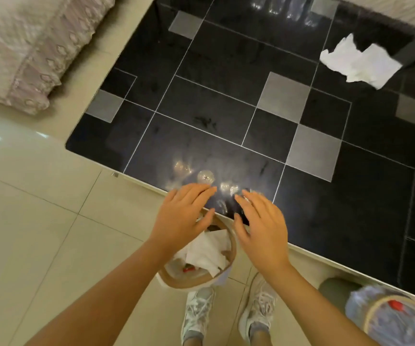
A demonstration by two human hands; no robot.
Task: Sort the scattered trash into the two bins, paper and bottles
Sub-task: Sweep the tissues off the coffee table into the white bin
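Note:
My left hand (185,216) and my right hand (261,228) hover with fingers spread and nothing in them. They are just above a round wood-rimmed bin (189,283) on the floor that holds crumpled white paper (207,253). Beyond my fingertips, blurred clear plastic bottles (206,176) lie at the near edge of the black tiled table (226,96). A crumpled white paper (361,62) lies at the table's far right. More clear bottles (286,8) stand at its far edge. A second bin (376,310) with a bluish liner and a red-capped bottle (396,305) stands at the lower right.
A bed with a pink lace cover (21,46) fills the upper left. The floor is pale beige tile (39,233). My two grey sneakers (226,315) stand just behind the paper bin. A green round object (333,288) sits beside the second bin.

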